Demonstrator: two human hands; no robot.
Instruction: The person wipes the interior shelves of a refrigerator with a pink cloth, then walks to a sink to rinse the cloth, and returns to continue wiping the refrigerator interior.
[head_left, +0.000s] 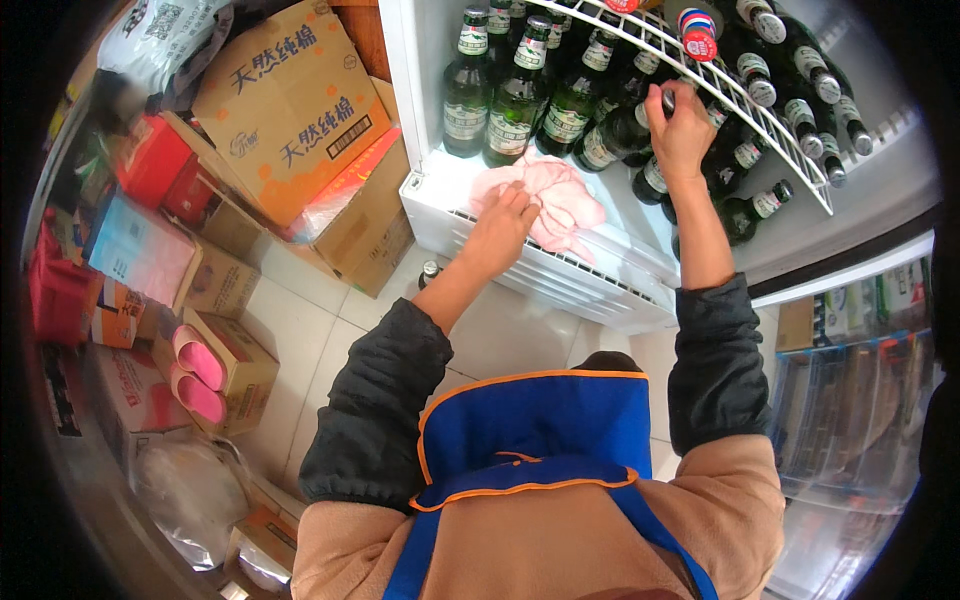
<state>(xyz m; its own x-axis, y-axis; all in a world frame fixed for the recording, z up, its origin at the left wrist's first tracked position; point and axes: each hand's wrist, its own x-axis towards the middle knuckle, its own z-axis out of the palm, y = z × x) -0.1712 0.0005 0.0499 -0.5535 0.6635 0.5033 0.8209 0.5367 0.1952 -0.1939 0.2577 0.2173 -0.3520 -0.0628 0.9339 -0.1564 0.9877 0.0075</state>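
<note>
My left hand (501, 229) presses its bent fingers onto a crumpled pink cloth (559, 199) at the front of the white cooler floor (637, 217). Farther in, my right hand (684, 135) grips the neck of a tilted green glass beer bottle (606, 142), whose base points to the left. Upright beer bottles (512, 124) of the same kind crowd the cooler's left side and back. To the right of my right wrist, another bottle (750, 214) leans over. My right hand and forearm hide parts of the bottles behind them.
A white wire shelf (787, 169) with bottles lying on it hangs over my right hand. On the tiled floor (300, 322), a bottle (429, 274) stands by my left forearm. Cardboard boxes (292, 112) and pink slippers (199, 375) are at left; the cooler door (847, 420) with clear racks is at right.
</note>
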